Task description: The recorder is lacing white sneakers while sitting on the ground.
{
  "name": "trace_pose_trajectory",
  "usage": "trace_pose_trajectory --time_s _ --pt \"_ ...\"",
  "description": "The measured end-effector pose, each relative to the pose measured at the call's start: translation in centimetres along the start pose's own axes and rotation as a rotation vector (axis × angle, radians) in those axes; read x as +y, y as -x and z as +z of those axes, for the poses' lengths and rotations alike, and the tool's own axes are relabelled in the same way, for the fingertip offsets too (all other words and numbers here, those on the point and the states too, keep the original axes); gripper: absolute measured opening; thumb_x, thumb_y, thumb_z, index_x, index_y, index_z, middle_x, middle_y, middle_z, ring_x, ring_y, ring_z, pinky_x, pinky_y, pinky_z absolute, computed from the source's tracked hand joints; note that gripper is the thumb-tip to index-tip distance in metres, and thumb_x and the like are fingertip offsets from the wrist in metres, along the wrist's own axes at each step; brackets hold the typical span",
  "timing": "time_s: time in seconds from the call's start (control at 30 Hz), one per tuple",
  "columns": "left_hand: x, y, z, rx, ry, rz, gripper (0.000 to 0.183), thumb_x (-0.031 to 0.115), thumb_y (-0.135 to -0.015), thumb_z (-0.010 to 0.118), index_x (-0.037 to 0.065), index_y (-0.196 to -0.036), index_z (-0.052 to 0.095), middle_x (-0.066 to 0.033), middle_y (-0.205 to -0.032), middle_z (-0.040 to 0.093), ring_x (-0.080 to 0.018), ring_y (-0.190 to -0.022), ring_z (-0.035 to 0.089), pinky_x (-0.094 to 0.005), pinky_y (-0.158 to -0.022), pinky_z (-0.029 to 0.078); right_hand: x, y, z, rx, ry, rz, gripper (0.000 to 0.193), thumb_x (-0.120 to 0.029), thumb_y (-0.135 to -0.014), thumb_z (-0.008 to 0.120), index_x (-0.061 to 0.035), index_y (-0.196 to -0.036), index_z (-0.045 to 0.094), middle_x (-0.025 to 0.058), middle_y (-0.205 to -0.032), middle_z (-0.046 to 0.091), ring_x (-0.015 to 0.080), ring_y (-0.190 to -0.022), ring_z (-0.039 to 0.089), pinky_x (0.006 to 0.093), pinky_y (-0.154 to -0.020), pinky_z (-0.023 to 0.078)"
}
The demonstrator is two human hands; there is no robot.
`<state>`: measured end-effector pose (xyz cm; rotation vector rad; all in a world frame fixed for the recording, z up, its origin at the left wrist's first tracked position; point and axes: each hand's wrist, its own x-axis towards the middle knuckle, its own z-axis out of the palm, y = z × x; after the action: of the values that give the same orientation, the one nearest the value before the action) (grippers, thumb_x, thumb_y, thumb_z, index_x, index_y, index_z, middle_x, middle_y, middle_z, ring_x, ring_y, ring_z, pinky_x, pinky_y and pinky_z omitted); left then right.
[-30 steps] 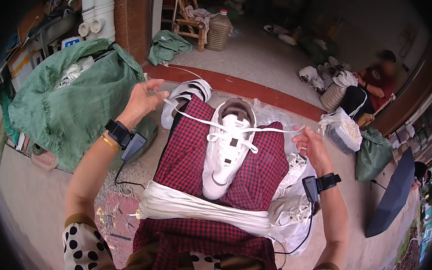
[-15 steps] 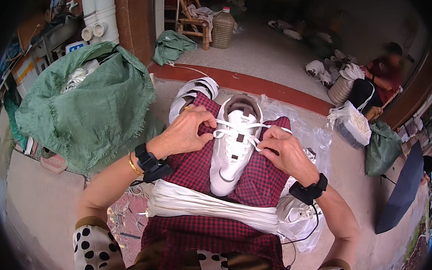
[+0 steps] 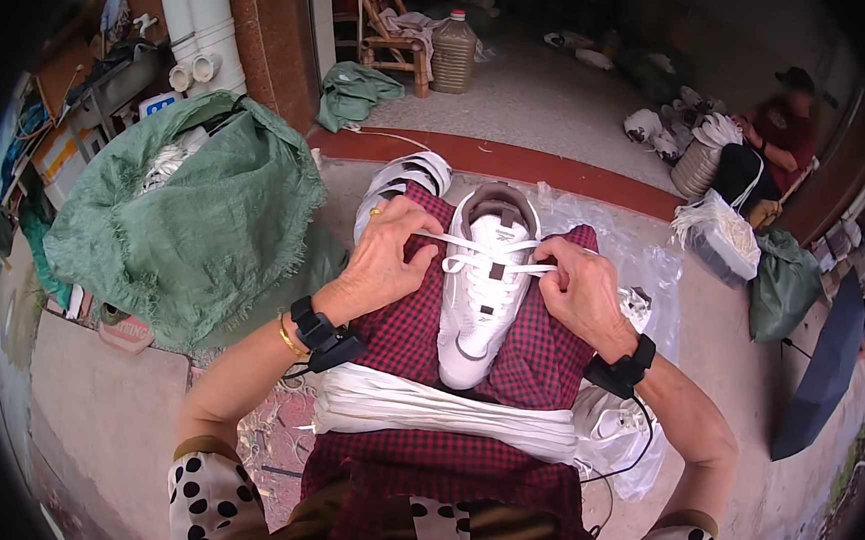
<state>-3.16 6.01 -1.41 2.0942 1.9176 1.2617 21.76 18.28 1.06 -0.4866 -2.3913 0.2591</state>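
Observation:
A white sneaker [image 3: 468,344] with a brown lining lies on my checked red-and-black lap cloth [image 3: 537,353], its toe pointing toward me. White shoelaces [image 3: 494,265] cross over its tongue. On the shoe's left side my left hand [image 3: 392,252] pinches a lace end that runs taut to the upper eyelets. Beside the opposite side, my right hand [image 3: 583,289] is closed on the other lace, which stretches out from the bow-like crossing. Across my lap, below the toe, rests a thick bundle of white laces [image 3: 443,409].
At the left stands a big green woven sack [image 3: 181,212]. More sneakers [image 3: 414,175] and clear plastic sheeting [image 3: 653,275] lie around my lap. A tub of white laces [image 3: 720,240], a green bag [image 3: 785,285] and a dark umbrella [image 3: 822,368] are at the right. Another person [image 3: 778,134] sits beyond the doorway.
The bow-like lace loops beside the tongue have been drawn smaller, and the laces are tighter. My right hand has moved slightly up and outward. The whole view has shifted a little.

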Motion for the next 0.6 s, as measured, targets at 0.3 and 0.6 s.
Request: trace_pose_trajectory --time_s 0.3,0.6 --pt "-0.7 -1.7 0.1 -0.004 0.112 0.052 0.02 -0.002 -0.079 0.068 0.001 -0.098 0.063 -0.0075 -0.098 0.062 -0.0139 -0.059 0.055 -0.0277 -0.055 0.047 -0.1 -1.1 -2.4 -0.228 -0.122 0.19 0.055 -0.004 -0.073 0.052 -0.002 -0.128 0.052 0.0138 -0.07 0.052 0.0301 -0.065 0.055 0.0429 -0.065 0.046" --pt "-2.5 -2.1 -0.8 0.136 0.042 0.005 0.007 -0.002 -0.084 0.066 -0.001 -0.089 0.062 -0.0102 -0.08 0.06 -0.0173 -0.063 0.057 -0.0284 -0.059 0.048 0.9 -3.3 -3.4 -0.337 -0.144 0.107 0.042 -0.019 -0.084 0.04 0.003 -0.108 0.067 0.0265 -0.089 0.067 0.0401 -0.085 0.065 0.0476 -0.083 0.049"
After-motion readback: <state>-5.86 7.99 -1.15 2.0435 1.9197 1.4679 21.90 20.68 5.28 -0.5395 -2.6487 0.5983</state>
